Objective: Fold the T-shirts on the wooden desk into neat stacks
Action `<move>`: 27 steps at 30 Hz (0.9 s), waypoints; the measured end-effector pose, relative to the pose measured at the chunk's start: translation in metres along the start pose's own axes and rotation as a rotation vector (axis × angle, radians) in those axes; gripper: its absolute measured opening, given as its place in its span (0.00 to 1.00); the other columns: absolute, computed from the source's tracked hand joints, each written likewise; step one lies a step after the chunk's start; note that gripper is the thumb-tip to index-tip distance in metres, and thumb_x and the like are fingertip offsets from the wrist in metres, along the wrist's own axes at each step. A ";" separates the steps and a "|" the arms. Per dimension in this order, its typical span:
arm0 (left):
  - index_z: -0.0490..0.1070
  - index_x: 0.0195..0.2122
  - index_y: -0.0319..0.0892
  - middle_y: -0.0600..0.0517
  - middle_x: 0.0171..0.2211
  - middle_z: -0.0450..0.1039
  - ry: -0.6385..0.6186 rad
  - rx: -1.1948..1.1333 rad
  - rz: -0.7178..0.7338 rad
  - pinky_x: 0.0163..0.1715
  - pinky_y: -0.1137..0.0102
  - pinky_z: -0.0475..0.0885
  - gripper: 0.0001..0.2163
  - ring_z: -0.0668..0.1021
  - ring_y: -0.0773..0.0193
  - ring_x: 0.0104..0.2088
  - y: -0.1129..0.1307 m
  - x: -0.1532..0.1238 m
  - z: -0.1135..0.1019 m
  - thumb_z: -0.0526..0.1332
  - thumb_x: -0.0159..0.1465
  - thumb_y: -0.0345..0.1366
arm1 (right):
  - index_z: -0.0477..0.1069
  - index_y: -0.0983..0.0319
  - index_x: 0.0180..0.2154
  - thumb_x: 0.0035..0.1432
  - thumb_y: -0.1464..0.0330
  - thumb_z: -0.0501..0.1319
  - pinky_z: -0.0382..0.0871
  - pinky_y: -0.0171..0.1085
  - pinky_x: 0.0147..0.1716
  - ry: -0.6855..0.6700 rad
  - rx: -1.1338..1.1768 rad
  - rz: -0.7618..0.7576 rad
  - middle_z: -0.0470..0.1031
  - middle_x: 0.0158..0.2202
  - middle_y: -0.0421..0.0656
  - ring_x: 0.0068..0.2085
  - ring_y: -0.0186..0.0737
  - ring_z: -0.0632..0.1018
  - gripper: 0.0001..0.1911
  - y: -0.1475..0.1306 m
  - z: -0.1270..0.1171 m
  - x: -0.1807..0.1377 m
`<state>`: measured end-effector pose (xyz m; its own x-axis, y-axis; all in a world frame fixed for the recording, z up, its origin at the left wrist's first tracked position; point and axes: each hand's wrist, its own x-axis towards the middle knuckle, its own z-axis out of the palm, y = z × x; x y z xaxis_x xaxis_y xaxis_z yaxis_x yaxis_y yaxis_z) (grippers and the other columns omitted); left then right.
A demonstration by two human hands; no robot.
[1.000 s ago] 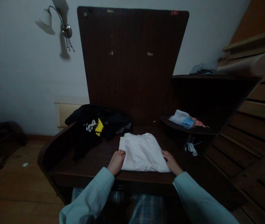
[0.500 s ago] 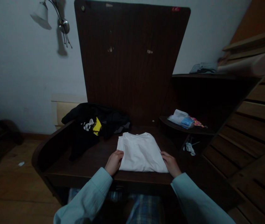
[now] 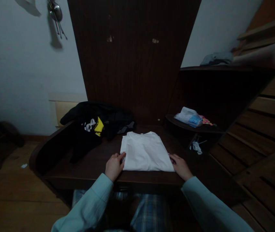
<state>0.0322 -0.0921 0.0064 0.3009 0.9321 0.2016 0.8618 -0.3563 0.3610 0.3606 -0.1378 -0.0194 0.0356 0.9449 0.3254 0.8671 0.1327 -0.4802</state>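
A folded white T-shirt (image 3: 148,153) lies flat on the dark wooden desktop (image 3: 89,169), its neckline at the far side. At its left edge is my left hand (image 3: 114,166), thumb and fingers closed on the fabric. My right hand (image 3: 181,167) is at the opposite edge, its curled fingers pinching the side of the cloth; the fingertips are partly hidden. Behind and to the left, a crumpled black garment (image 3: 113,117) with a white and yellow print is heaped against the desk's back panel.
On the right, a small corner shelf (image 3: 176,121) carries a white and blue plastic packet (image 3: 189,117) and a pink patterned item. Below it hangs a crumpled white piece (image 3: 196,147). Wooden slats (image 3: 268,129) stand at far right. The desk's raised left side (image 3: 47,145) curves forward.
The view has tilted down slightly. Both hands have shifted a little outward along the T-shirt's side edges. The T-shirt stays folded in the same place.
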 end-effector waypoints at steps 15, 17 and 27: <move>0.73 0.40 0.42 0.51 0.29 0.73 0.057 -0.294 0.085 0.32 0.72 0.68 0.12 0.75 0.64 0.30 -0.008 0.004 0.003 0.55 0.56 0.31 | 0.67 0.60 0.27 0.47 0.65 0.50 0.66 0.34 0.26 0.130 0.194 -0.012 0.69 0.24 0.42 0.25 0.37 0.71 0.09 -0.006 -0.002 0.001; 0.73 0.39 0.42 0.50 0.31 0.74 0.069 -0.325 0.088 0.32 0.71 0.68 0.12 0.75 0.63 0.31 -0.009 0.003 0.003 0.55 0.55 0.31 | 0.65 0.59 0.28 0.47 0.64 0.51 0.66 0.34 0.26 0.186 0.226 0.034 0.69 0.23 0.41 0.24 0.36 0.71 0.08 -0.005 0.000 0.000; 0.67 0.26 0.41 0.54 0.24 0.70 0.228 -0.615 -0.016 0.29 0.73 0.67 0.03 0.73 0.66 0.27 -0.014 0.006 0.005 0.57 0.53 0.35 | 0.56 0.58 0.24 0.43 0.57 0.57 0.66 0.34 0.27 0.284 0.426 0.199 0.69 0.23 0.40 0.25 0.36 0.72 0.14 0.000 -0.002 0.000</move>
<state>0.0236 -0.0815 -0.0018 0.1375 0.9247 0.3550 0.4548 -0.3774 0.8067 0.3619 -0.1388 -0.0175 0.3624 0.8538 0.3737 0.5544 0.1248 -0.8228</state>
